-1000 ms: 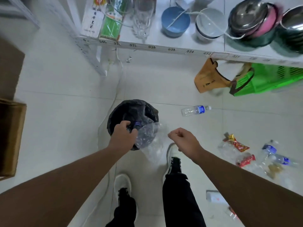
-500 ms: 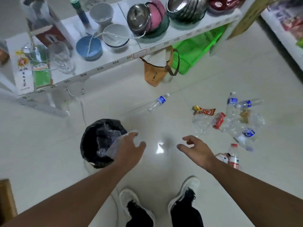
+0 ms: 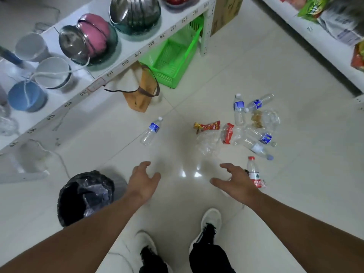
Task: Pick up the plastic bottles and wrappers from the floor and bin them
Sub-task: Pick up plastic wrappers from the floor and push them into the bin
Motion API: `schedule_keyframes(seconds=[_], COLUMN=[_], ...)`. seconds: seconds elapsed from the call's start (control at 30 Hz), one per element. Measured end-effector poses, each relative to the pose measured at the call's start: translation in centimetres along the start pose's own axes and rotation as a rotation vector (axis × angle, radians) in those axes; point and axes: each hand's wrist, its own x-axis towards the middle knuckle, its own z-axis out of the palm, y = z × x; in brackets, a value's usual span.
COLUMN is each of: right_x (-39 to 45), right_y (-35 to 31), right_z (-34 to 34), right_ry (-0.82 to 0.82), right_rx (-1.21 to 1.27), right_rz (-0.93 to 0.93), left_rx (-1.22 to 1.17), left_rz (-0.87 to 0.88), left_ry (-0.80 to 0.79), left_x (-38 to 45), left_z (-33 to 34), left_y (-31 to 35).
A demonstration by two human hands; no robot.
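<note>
— Reaching out, both hands empty — left hand (image 3: 144,181) and right hand (image 3: 237,182) spread above the floor, bottles (image 3: 254,133) and wrappers (image 3: 207,126) heaped just ahead.

— Risk? Crinkly plastic slipping mid-carry, missing the bin (image 3: 65,201).

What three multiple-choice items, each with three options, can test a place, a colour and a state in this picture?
1. Where does the bin stand?
A. beside the left hand
B. inside the green basket
C. on the shelf

2. What colour is the cap of the bottle beside the right hand?
A. white
B. red
C. green

3. What do the two hands hold?
A. one bottle each
B. a wrapper
C. nothing

Key: 1 A, the black-lined bin stands on the floor left of that hand. 2 B, its cap and label are red. 3 C, both hands are spread above the floor, empty.
</note>
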Motion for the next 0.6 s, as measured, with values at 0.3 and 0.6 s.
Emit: schedule_keyframes(seconds=[0.3,0.6], right_x=[4.1,11.3], right_y=[-3.0,-5.7], right_z=[-0.6,4.4], right_ry=[-0.007,0.013], right_rx=[0.035,-0.065], right_rz=[0.056,0.138], left_rx=[0.141,0.237], left_rz=[-0.1,-0.063], left_ry=[0.062,-0.107], left_x=[7.2,15.4], left_z=[-6.0,-5.6], left_y=[0.3,-3.8])
